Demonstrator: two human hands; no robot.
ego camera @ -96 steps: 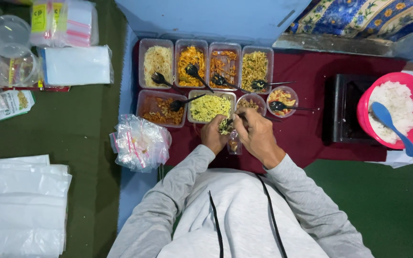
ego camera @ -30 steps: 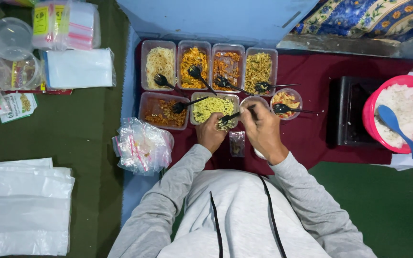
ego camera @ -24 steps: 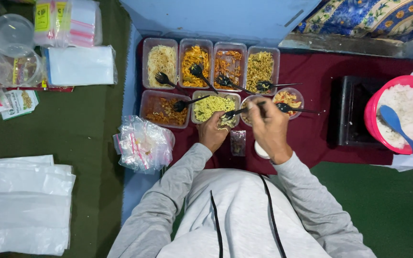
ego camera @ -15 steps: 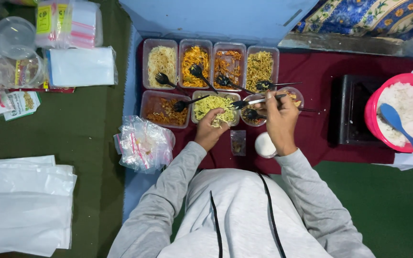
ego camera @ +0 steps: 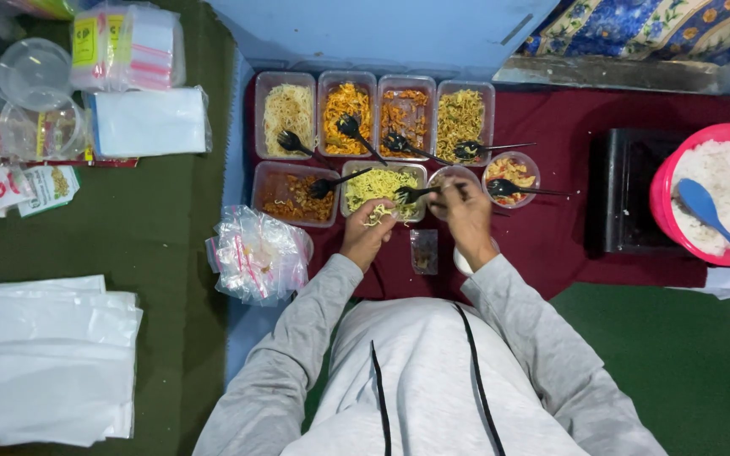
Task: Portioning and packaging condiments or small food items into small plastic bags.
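Now: right hand [ego camera: 469, 215] clamped on black fork [ego camera: 416, 193] over noodle tub [ego camera: 380, 186]. Left hand [ego camera: 367, 236] curled, cupping noodles at tub's near edge, on maroon surface [ego camera: 568, 236].

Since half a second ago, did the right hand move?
Yes. The right hand moved left, from the small round bowl toward the tub of yellow noodles.

A black plastic fork [ego camera: 416, 193] is held level at the right fingertips, tines over pale yellow noodles [ego camera: 379, 184] gripped under the left fingers.
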